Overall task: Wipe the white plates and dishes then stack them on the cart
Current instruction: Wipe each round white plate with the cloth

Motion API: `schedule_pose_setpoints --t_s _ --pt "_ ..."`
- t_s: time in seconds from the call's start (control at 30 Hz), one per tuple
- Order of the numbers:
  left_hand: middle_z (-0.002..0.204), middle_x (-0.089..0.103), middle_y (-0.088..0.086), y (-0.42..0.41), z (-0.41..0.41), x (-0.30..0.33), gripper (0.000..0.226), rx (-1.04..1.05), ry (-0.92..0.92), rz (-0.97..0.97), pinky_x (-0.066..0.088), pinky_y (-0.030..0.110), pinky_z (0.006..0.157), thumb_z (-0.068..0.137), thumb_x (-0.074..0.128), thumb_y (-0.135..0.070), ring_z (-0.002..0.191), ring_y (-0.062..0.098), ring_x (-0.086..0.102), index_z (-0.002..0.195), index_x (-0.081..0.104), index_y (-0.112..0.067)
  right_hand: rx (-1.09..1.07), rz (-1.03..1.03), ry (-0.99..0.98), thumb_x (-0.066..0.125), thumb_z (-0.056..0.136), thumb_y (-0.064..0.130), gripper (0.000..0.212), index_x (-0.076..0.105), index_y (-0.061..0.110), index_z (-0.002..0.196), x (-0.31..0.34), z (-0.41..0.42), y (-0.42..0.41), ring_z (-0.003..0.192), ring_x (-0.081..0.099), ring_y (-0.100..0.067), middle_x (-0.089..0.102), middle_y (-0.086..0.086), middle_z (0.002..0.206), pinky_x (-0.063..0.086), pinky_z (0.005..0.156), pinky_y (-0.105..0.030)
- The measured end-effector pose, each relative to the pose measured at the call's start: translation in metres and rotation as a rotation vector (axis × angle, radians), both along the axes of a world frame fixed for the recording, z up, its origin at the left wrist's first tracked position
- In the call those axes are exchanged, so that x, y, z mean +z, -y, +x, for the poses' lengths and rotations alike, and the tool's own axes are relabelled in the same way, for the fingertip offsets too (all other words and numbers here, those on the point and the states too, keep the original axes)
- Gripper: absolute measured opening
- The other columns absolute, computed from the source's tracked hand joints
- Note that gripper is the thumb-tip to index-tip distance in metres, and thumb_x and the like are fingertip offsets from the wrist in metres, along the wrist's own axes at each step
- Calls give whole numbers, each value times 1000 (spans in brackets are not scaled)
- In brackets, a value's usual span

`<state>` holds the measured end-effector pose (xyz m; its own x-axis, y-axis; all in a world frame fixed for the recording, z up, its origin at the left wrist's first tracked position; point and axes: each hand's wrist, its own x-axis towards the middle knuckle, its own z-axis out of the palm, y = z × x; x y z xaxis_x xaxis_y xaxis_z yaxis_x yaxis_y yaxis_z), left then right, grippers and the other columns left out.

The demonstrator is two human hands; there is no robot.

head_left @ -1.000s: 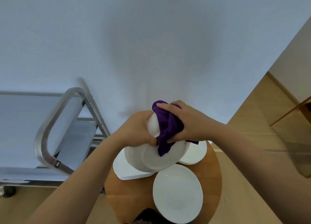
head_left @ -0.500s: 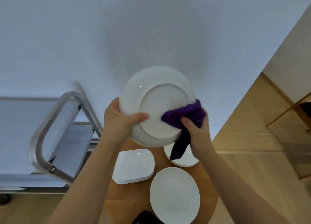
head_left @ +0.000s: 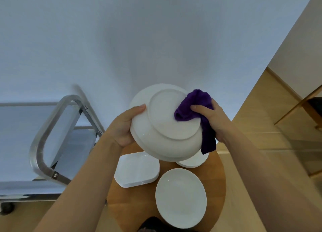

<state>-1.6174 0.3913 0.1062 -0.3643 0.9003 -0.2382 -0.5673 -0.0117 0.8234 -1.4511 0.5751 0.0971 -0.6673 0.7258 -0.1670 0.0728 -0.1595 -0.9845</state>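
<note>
The left hand [head_left: 124, 127] grips the rim of a round white plate [head_left: 165, 123], thumb curled over its edge, holding it tilted with the underside and foot ring facing up, raised above a small round wooden table [head_left: 216, 188]. The right hand [head_left: 211, 117] bunches a purple cloth [head_left: 191, 108] and presses it against the plate's base near the upper right rim, a tail of cloth hanging down past the edge. The task looks early: three more pieces wait on the table, a rounded rectangular dish [head_left: 137, 169] on the left, a round plate [head_left: 181, 197] nearest the person, and another round plate [head_left: 195, 159] mostly hidden under the held one. The metal cart [head_left: 52, 127] stands to the left, just beside the table, and no dishes show on the shelves in view, so stacking is probably not begun. Between plate and cart rises the cart's tubular handle, which the plate's rim would have to pass above or around. The held plate hangs directly over the others, so a slip risks chipping them.
</note>
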Motion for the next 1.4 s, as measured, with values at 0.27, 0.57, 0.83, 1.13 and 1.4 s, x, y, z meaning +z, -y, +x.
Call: schedule_pose_setpoints --t_s 0.27,0.57,0.83,1.13,1.4 --pt "88 74 1 -30 56 -8 14 346 -100 -88 56 46 82 82 68 -20 85 22 70 96 68 -18 -416 -188 -43 61 86 43 40 45 34 121 -47 -16 84 96 58 -8 61 9 109 48 83 -31" --pt "92 74 -7 -15 64 -10 13 77 -340 15 57 27 68 77 70 -29 86 11 70 87 75 -36 -407 -60 -17 60 85 28 4 61 25 87 -26 -13 42 85 61 -17 65 1 91 49 72 -32" --pt "92 73 0 -23 76 -16 22 171 -465 -82 58 33 77 79 69 -35 89 18 68 97 68 -23 -225 235 1 51 92 43 50 46 13 133 -23 -33 55 117 53 -27 52 -10 131 46 98 -43" --pt "70 64 1 -28 82 -24 23 495 -206 -225 51 13 55 97 50 -28 71 12 66 93 66 -12 -222 713 -106 60 76 40 36 64 26 110 -36 -8 100 107 59 -19 57 2 120 53 86 -34" --pt "112 65 11 -22 66 -38 44 508 102 -198 55 46 83 88 59 -38 102 31 63 126 50 -17 -96 989 -84 59 81 23 39 56 11 118 -82 28 107 121 48 -35 44 -16 131 44 100 -42"
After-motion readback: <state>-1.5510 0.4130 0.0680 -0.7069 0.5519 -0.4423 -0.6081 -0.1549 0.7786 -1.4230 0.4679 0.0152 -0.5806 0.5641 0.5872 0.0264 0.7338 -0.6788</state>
